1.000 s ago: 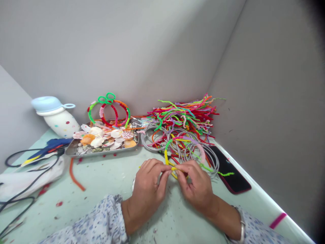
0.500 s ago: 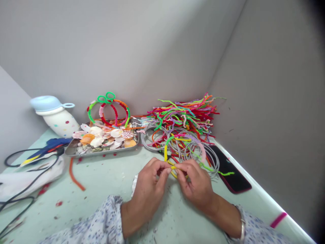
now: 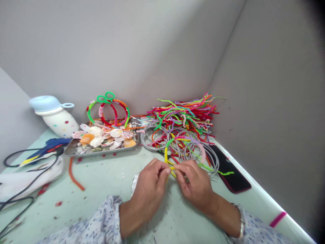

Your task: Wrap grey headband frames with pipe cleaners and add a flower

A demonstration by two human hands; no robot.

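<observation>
My left hand [image 3: 148, 188] pinches a yellow pipe cleaner [image 3: 166, 156] between thumb and fingertips. Close beside it, my right hand [image 3: 196, 184] grips the same yellow strand with thumb and index finger. The strand belongs to a ring [image 3: 202, 151] wrapped in yellow, green, pink, purple and pale pink, which arches up beyond my fingers. Its lower part is hidden by my hands. Just past my fingertips lie pliers with red handles [image 3: 174, 159], partly covered, and coils of grey wire [image 3: 215, 159].
A metal tray [image 3: 101, 153] of seashells stands left of centre, with finished fuzzy rings [image 3: 115, 113] behind it. Many pipe cleaners [image 3: 188, 113] are heaped at the back. A phone [image 3: 232, 173] lies right, a tilted bottle [image 3: 59, 122] left. Black cables [image 3: 27, 188] cross the left side.
The yellow strand between my fingertips has shifted slightly, and a bit of it now shows below my left fingers. Both hands stay in nearly the same place.
</observation>
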